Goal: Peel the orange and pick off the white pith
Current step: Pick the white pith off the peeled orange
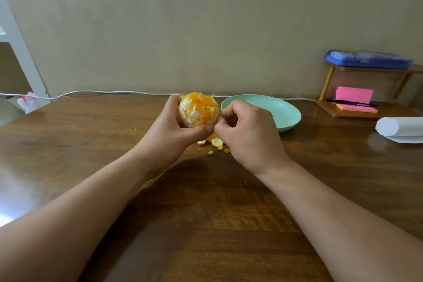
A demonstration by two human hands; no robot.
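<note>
My left hand point(170, 130) grips the orange point(198, 109) from below and the left, holding it above the table. The fruit is bare of rind, with orange flesh showing between patches of white pith. My right hand point(246, 134) sits against the orange's right side with its fingers curled, thumb and fingertips pinching at the pith on the lower right edge. Under both hands, scraps of peel point(214, 143) lie on the wooden table point(206, 213).
A mint-green plate point(286, 112) stands just behind my right hand. Farther right are a small wooden shelf point(357, 110) with pink sticky notes, a pen and a blue case, and a white paper roll point(400, 128). A white cable point(91, 92) runs along the wall.
</note>
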